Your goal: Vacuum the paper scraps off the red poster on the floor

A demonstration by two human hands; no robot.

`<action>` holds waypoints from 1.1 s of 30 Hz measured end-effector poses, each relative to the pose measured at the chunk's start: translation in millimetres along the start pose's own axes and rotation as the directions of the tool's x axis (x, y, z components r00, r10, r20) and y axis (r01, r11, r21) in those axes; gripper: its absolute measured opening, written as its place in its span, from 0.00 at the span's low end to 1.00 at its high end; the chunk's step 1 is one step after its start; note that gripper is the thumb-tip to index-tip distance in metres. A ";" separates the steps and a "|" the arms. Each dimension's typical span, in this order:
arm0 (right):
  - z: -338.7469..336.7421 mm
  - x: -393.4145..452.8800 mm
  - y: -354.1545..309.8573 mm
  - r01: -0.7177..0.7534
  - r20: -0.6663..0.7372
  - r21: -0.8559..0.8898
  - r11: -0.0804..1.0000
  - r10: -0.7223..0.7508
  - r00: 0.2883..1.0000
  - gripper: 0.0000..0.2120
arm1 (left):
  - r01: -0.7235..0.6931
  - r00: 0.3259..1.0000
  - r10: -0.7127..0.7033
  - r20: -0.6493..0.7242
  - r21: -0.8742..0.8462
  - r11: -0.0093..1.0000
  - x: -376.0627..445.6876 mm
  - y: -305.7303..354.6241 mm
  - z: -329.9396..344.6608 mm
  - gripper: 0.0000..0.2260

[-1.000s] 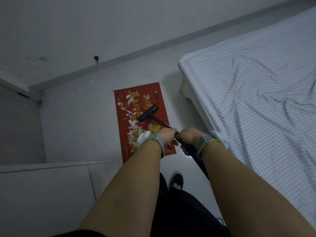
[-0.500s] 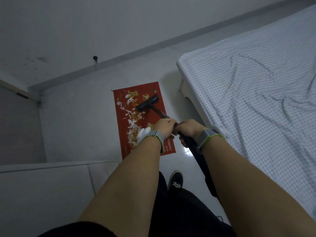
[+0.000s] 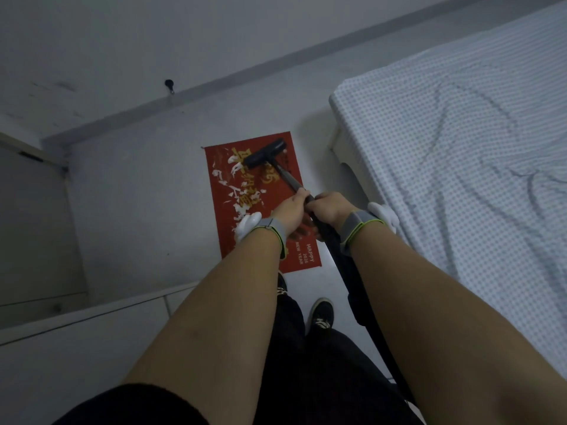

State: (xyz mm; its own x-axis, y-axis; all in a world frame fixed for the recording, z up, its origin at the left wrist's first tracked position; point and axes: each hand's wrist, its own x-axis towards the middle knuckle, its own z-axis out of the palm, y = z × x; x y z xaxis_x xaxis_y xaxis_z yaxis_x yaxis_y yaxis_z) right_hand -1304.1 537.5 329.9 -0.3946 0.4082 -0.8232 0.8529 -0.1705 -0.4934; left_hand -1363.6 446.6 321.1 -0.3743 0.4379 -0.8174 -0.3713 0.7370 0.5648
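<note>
Grey floor (image 3: 147, 210) beside bed (image 3: 460, 148). Red poster (image 3: 287, 179) lay lengthwise, away from person; white paper scraps (image 3: 236, 191) along its left half. Vacuum (image 3: 266, 154) wand pointed away, head crosswise at far end. Left hand (image 3: 291, 211), right hand (image 3: 329, 207): fingers curled round wand.

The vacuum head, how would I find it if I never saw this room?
Find the bed with the checked sheet, then the red poster on the floor beside it. At the poster's far end sits the vacuum head, a short black bar on a thin pole. Everything else there is white paper scraps and gold lettering.
</note>
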 end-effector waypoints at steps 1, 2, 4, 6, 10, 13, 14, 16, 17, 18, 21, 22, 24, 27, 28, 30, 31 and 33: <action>-0.2 -1.0 -2.8 0.000 -0.006 -0.010 1.000 0.000 1.000 0.09 | 0.005 1.000 -0.005 0.004 -0.003 1.000 1.9 1.2 -2.4 0.22; 2.0 2.0 -8.3 0.000 -0.003 -0.018 1.000 -0.001 1.000 0.09 | 0.016 1.000 -0.016 0.005 -0.010 1.000 6.6 2.8 -7.6 0.23; 5.9 8.5 -16.5 -0.009 0.005 -0.035 0.999 0.009 1.000 0.09 | 0.034 0.999 -0.034 0.008 -0.024 0.999 13.0 6.4 -16.0 0.24; 9.4 13.2 -21.6 -0.012 0.020 -0.033 0.999 0.013 1.000 0.11 | 0.052 0.998 -0.051 0.023 -0.039 0.998 19.0 8.8 -22.8 0.25; 16.5 21.4 -29.0 -0.034 0.033 -0.042 0.999 0.035 0.999 0.13 | 0.083 0.996 -0.082 0.038 -0.026 0.996 29.0 9.4 -33.8 0.24; 18.6 22.8 -27.4 -0.042 0.050 -0.081 0.996 0.046 0.998 0.14 | 0.093 0.995 -0.092 0.030 -0.010 0.996 31.0 7.0 -34.9 0.25; 18.5 22.0 -26.2 -0.041 0.052 -0.097 0.994 0.046 0.998 0.15 | 0.093 0.995 -0.093 0.031 0.004 0.996 30.8 6.4 -34.2 0.25; 19.2 20.1 -23.4 -0.048 0.060 -0.133 0.990 0.056 0.997 0.15 | 0.101 0.994 -0.102 0.040 0.036 0.994 28.7 4.0 -33.2 0.24; 19.0 18.4 -21.7 -0.054 0.063 -0.141 0.989 0.063 0.996 0.16 | 0.108 0.993 -0.110 0.048 0.040 0.993 26.4 2.8 -31.8 0.24; 18.0 15.4 -20.0 -0.060 0.064 -0.149 0.987 0.070 0.996 0.15 | 0.112 0.992 -0.114 0.056 0.042 0.993 25.3 1.1 -29.9 0.24; 12.7 8.8 -12.1 -0.093 0.077 -0.113 0.989 0.102 0.992 0.15 | 0.124 0.990 -0.128 0.067 0.049 0.991 18.7 -1.3 -21.4 0.24; 9.9 7.0 -7.0 -0.104 0.076 -0.101 0.989 0.112 0.991 0.15 | 0.121 0.990 -0.125 0.065 0.061 0.991 15.8 -1.9 -16.8 0.24; 4.2 -0.5 3.4 -0.113 0.078 -0.087 0.990 0.120 0.990 0.16 | 0.118 0.991 -0.123 0.057 0.089 0.989 8.0 -3.2 -6.3 0.24; -3.3 -12.7 17.2 -0.121 0.077 -0.069 0.990 0.126 0.989 0.18 | 0.107 0.992 -0.115 0.056 0.131 0.986 -1.1 -6.2 8.2 0.23; -7.1 -16.4 23.4 -0.117 0.073 -0.064 0.991 0.122 0.990 0.18 | 0.100 0.992 -0.108 0.057 0.137 0.986 -5.2 -8.4 14.6 0.23; -12.8 -24.2 34.6 -0.139 0.062 -0.050 0.989 0.142 0.988 0.16 | 0.088 0.994 -0.096 0.055 0.136 0.987 -10.9 -13.5 26.9 0.23; -14.8 -27.9 41.5 -0.152 0.054 -0.042 0.987 0.154 0.987 0.14 | 0.080 0.994 -0.089 0.056 0.146 0.986 -14.0 -16.4 33.1 0.22; -21.3 -35.1 58.1 -0.156 0.050 -0.042 0.987 0.158 0.986 0.12 | 0.066 0.995 -0.079 0.065 0.175 0.982 -23.5 -23.5 48.9 0.22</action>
State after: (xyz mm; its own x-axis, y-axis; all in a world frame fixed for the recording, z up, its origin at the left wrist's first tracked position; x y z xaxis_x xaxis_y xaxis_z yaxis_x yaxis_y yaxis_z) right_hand -1233.4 532.3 336.2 -0.2718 0.3312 -0.9036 0.9174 -0.1946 -0.3472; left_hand -1304.5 444.2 321.5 -0.2877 0.4112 -0.8650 -0.2405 0.8432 0.4808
